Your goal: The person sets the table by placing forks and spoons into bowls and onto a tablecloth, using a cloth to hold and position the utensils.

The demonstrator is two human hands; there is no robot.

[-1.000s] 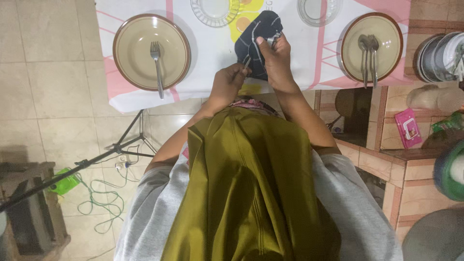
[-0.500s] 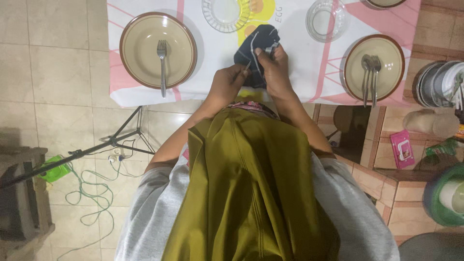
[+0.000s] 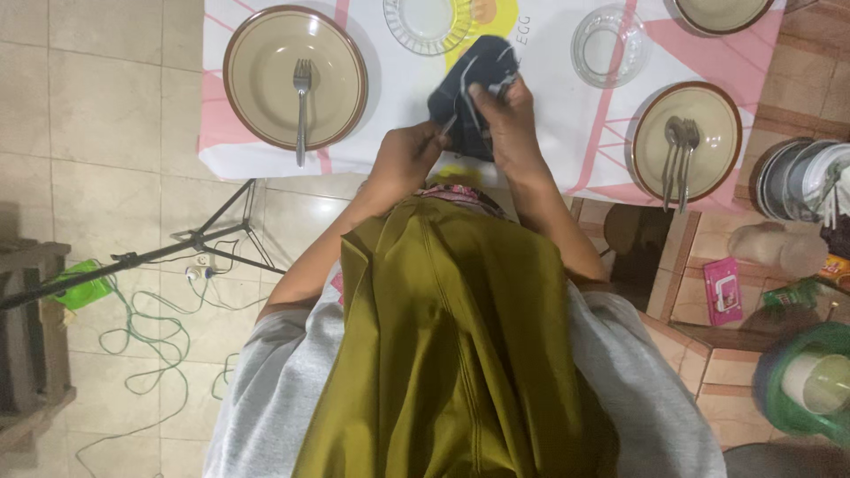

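Note:
My right hand (image 3: 506,117) grips a dark navy cloth with white stripes (image 3: 467,87), bunched over the table's near edge. My left hand (image 3: 409,149) pinches a thin metal utensil (image 3: 449,124) whose upper part goes into the cloth, so its kind is hidden. Both hands meet above the white and pink tablecloth (image 3: 390,97). An olive-green garment (image 3: 460,345) hangs down my front and hides the lower view.
A beige plate with one fork (image 3: 295,76) sits left; another plate with a spoon and fork (image 3: 687,142) sits right. Two clear glass dishes (image 3: 427,21) (image 3: 609,44) lie further back. A tripod (image 3: 168,257) and green cable lie on the floor left; stacked dishes (image 3: 806,177) right.
The view has swung slightly, so the table sits more tilted and shifted. My hands keep the same hold on cloth and utensil, with the cloth bunched a little tighter.

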